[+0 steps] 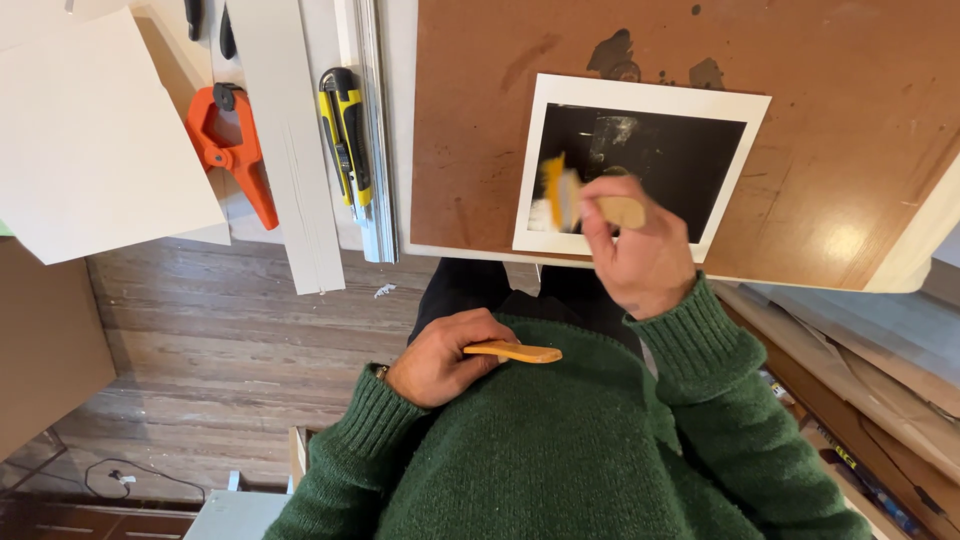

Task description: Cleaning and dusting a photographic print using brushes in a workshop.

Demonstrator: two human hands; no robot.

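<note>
The right hand (640,255) is closed around the wooden handle of a small brush (575,200), whose blurred bristles touch the lower left part of the black print with white border (640,150). This print lies flat on the brown board (850,120) on the bench, just ahead of the right hand. The brush's long axis runs left to right. The left hand (440,355) rests against the green sweater, fingers curled around a flat wooden folding tool (520,352). Further left lie a yellow utility knife (345,135), an orange spring clamp (235,150) and a white board (90,140).

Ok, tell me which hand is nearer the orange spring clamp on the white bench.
Left. The left hand, holding a flat wooden tool against the green sweater, sits below and right of the orange spring clamp; the right hand brushes the black print, farther right.
</note>
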